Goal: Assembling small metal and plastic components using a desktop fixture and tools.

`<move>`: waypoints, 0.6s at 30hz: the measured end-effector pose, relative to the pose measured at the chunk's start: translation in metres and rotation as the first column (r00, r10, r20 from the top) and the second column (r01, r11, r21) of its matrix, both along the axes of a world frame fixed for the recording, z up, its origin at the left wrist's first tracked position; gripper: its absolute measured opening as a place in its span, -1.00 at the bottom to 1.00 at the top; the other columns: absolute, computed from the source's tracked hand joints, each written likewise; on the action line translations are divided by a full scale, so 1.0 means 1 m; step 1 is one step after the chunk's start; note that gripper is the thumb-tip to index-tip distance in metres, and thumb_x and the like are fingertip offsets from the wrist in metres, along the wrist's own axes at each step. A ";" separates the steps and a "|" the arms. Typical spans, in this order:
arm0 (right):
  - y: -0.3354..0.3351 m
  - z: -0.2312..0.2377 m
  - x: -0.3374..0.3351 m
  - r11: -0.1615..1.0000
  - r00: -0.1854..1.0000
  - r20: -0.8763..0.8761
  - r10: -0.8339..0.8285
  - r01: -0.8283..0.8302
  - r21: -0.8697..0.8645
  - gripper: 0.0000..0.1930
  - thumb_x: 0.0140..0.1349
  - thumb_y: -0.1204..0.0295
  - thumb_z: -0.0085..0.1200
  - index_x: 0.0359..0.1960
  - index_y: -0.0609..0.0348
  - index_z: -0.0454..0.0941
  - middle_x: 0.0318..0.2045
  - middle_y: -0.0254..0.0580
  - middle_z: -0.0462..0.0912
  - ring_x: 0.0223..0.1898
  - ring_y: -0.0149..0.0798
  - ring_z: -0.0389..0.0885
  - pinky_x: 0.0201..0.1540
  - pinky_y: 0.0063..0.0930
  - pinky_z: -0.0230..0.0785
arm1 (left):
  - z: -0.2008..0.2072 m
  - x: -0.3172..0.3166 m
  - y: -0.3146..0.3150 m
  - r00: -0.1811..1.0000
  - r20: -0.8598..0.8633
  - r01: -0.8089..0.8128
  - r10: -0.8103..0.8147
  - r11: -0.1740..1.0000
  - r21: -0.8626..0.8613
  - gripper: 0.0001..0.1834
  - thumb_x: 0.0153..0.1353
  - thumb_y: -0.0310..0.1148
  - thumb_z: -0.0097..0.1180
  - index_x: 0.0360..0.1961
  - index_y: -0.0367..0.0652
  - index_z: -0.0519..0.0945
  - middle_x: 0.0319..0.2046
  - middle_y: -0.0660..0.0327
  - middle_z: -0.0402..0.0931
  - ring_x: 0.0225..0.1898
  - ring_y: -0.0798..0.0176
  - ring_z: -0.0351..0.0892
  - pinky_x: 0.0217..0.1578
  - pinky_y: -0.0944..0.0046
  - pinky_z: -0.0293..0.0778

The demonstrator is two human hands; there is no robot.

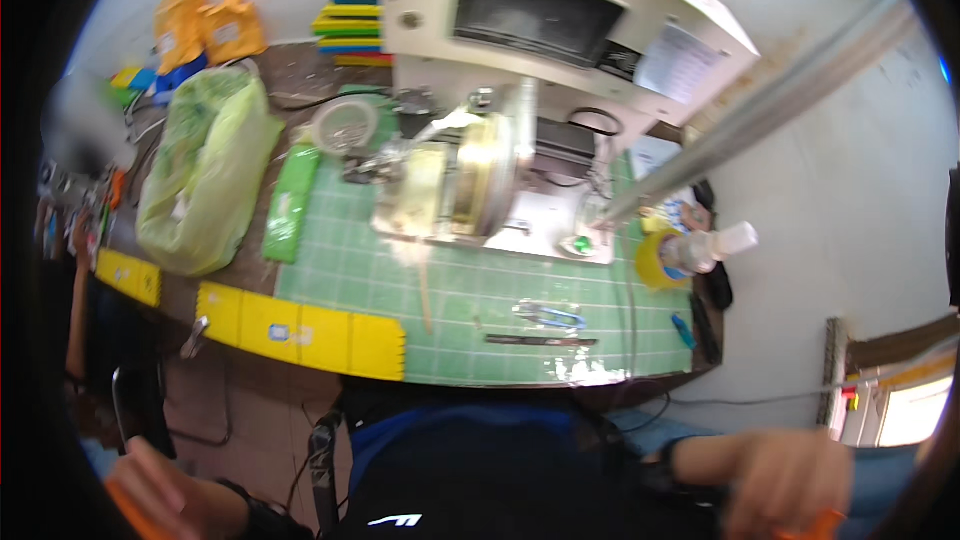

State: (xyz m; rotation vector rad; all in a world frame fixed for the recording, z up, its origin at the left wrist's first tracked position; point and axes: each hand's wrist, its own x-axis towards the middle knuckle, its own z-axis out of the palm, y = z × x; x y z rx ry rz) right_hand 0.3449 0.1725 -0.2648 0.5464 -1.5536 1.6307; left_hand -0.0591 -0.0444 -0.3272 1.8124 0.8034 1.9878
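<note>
Low at the left edge, my left hand (150, 485) is blurred, its fingers curled over something orange (135, 512) that is mostly cut off. My right hand (790, 480), at the lower right, bends downward with its fingers around another orange piece (826, 524). What these orange things are, I cannot make out. Both hands are off the bench, one on either side of my body. On the green cutting mat (340, 285) in front of me lie blue-handled thread snips (550, 316) and dark tweezers (540, 340). Behind them stands a machine with a round metal wheel (480, 180).
A white cabinet with a dark screen (535, 15) stands at the back. To the left are a light green bag (200, 180), a green packet (292, 205) and a yellow strip (310, 335). A yellow bottle (662, 258) stands right, near a slanting metal pole (740, 125). Another person's arm (78, 310) is far left.
</note>
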 end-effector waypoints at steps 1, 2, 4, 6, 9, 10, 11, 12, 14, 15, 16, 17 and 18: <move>-0.009 -0.007 -0.002 0.987 0.984 0.103 -0.142 0.149 -0.062 -0.77 0.41 0.23 0.22 -0.34 0.07 0.72 -0.47 -0.15 0.72 -0.60 -0.32 0.65 -0.38 -0.36 0.58 | -0.034 -0.010 -0.019 0.981 0.110 -0.154 0.159 0.987 -0.057 -0.47 0.25 0.23 0.21 -0.27 -0.01 0.40 -0.44 0.30 0.23 -0.33 0.36 0.16 -0.12 0.24 0.11; -0.007 -0.018 -0.020 0.983 0.980 0.129 -0.154 0.165 -0.082 -0.80 0.42 0.29 0.21 -0.34 0.10 0.70 -0.52 -0.15 0.72 -0.64 -0.30 0.60 -0.41 -0.39 0.54 | -0.053 0.009 -0.013 0.939 0.105 -0.313 0.327 0.940 -0.133 -0.48 0.24 0.25 0.22 -0.39 0.04 0.39 -0.53 0.34 0.23 -0.35 0.33 0.16 -0.13 0.17 0.12; -0.018 -0.036 -0.024 0.973 0.936 0.301 -0.183 0.216 -0.080 -0.79 0.47 0.33 0.12 -0.30 0.16 0.67 -0.44 -0.07 0.75 -0.61 -0.18 0.61 -0.48 -0.35 0.47 | -0.069 0.009 -0.013 0.971 0.002 -0.235 0.241 0.949 -0.208 -0.47 0.27 0.26 0.18 -0.42 0.04 0.37 -0.56 0.35 0.23 -0.37 0.33 0.16 -0.15 0.15 0.12; -0.002 -0.036 -0.029 0.974 0.801 0.559 0.216 -0.134 -0.184 -0.86 0.35 0.53 0.15 -0.21 0.42 0.67 -0.48 -0.04 0.67 -0.41 -0.10 0.73 -0.37 -0.42 0.52 | -0.076 0.016 -0.004 0.986 -0.052 -0.166 0.159 0.955 -0.246 -0.53 0.37 0.16 0.07 -0.47 0.05 0.31 -0.59 0.34 0.26 -0.43 0.33 0.20 -0.22 0.16 0.13; -0.012 -0.032 -0.023 0.984 0.816 0.563 0.135 -0.042 -0.175 -0.85 0.36 0.50 0.16 -0.21 0.39 0.67 -0.47 -0.04 0.68 -0.43 -0.10 0.71 -0.38 -0.41 0.51 | -0.065 0.047 0.018 0.936 0.039 -0.342 0.350 0.929 -0.145 -0.62 0.41 0.00 0.02 -0.47 0.05 0.31 -0.61 0.37 0.24 -0.47 0.36 0.22 -0.24 0.23 0.15; -0.006 -0.029 -0.023 0.987 0.820 0.563 0.102 -0.011 -0.163 -0.84 0.37 0.48 0.16 -0.22 0.38 0.67 -0.46 -0.03 0.68 -0.45 -0.11 0.70 -0.39 -0.40 0.50 | -0.061 0.051 0.023 0.936 0.031 -0.342 0.350 0.928 -0.146 -0.62 0.41 0.00 0.02 -0.47 0.05 0.31 -0.61 0.37 0.24 -0.47 0.36 0.22 -0.24 0.23 0.15; -0.006 -0.025 -0.019 0.989 0.824 0.562 0.070 0.018 -0.150 -0.83 0.37 0.47 0.16 -0.22 0.37 0.67 -0.46 -0.03 0.68 -0.46 -0.11 0.70 -0.40 -0.40 0.50 | -0.058 0.054 0.027 0.970 0.090 -0.216 0.226 0.970 -0.108 -0.66 0.38 -0.06 0.03 -0.47 0.04 0.32 -0.62 0.37 0.24 -0.47 0.36 0.22 -0.24 0.23 0.14; -0.011 -0.025 -0.015 0.989 0.826 0.562 0.038 0.049 -0.139 -0.83 0.38 0.45 0.16 -0.23 0.36 0.67 -0.45 -0.03 0.69 -0.47 -0.11 0.69 -0.40 -0.40 0.49 | -0.055 0.056 0.031 0.985 0.143 -0.086 0.095 0.994 -0.065 -0.70 0.35 -0.11 0.04 -0.46 0.04 0.32 -0.62 0.36 0.24 -0.48 0.36 0.21 -0.23 0.23 0.14; -0.018 -0.026 -0.014 0.983 0.823 0.566 -0.037 0.131 -0.126 -0.82 0.39 0.42 0.16 -0.23 0.33 0.67 -0.44 -0.03 0.69 -0.49 -0.12 0.67 -0.42 -0.39 0.48 | -0.048 0.056 0.044 0.995 0.091 0.051 -0.045 0.996 -0.067 -0.71 0.34 -0.12 0.04 -0.46 0.03 0.32 -0.62 0.36 0.24 -0.48 0.38 0.20 -0.28 0.27 0.15; -0.013 -0.025 -0.018 0.976 0.817 0.571 -0.080 0.182 -0.124 -0.81 0.39 0.40 0.16 -0.24 0.32 0.67 -0.44 -0.03 0.70 -0.50 -0.12 0.66 -0.43 -0.39 0.47 | -0.045 0.057 0.052 0.982 0.046 0.188 -0.185 0.979 -0.073 -0.72 0.32 -0.13 0.04 -0.46 0.02 0.31 -0.62 0.36 0.24 -0.49 0.39 0.18 -0.34 0.31 0.15; -0.017 -0.026 -0.020 0.965 0.808 0.576 -0.120 0.231 -0.123 -0.80 0.40 0.38 0.16 -0.24 0.31 0.67 -0.43 -0.03 0.70 -0.51 -0.13 0.65 -0.44 -0.38 0.47 | -0.042 0.058 0.058 0.978 0.048 0.208 -0.204 0.974 -0.088 -0.72 0.32 -0.13 0.04 -0.46 0.02 0.31 -0.62 0.36 0.24 -0.49 0.39 0.18 -0.34 0.31 0.15; -0.005 -0.027 -0.026 0.957 0.802 0.579 -0.146 0.263 -0.122 -0.79 0.40 0.37 0.16 -0.25 0.30 0.67 -0.43 -0.02 0.70 -0.52 -0.13 0.65 -0.44 -0.38 0.46 | -0.039 0.063 0.057 0.982 0.054 0.183 -0.178 0.977 -0.106 -0.71 0.32 -0.22 0.05 -0.57 0.01 0.45 -0.69 0.37 0.36 -0.59 0.38 0.29 -0.43 0.33 0.21; -0.004 -0.027 -0.026 0.954 0.802 0.577 -0.157 0.274 -0.122 -0.79 0.41 0.35 0.16 -0.25 0.29 0.67 -0.42 -0.02 0.71 -0.54 -0.13 0.64 -0.45 -0.37 0.46 | -0.035 0.065 0.054 0.990 0.052 0.140 -0.134 0.982 -0.124 -0.62 0.33 -0.31 0.05 -0.68 0.00 0.59 -0.75 0.38 0.48 -0.69 0.37 0.39 -0.51 0.36 0.26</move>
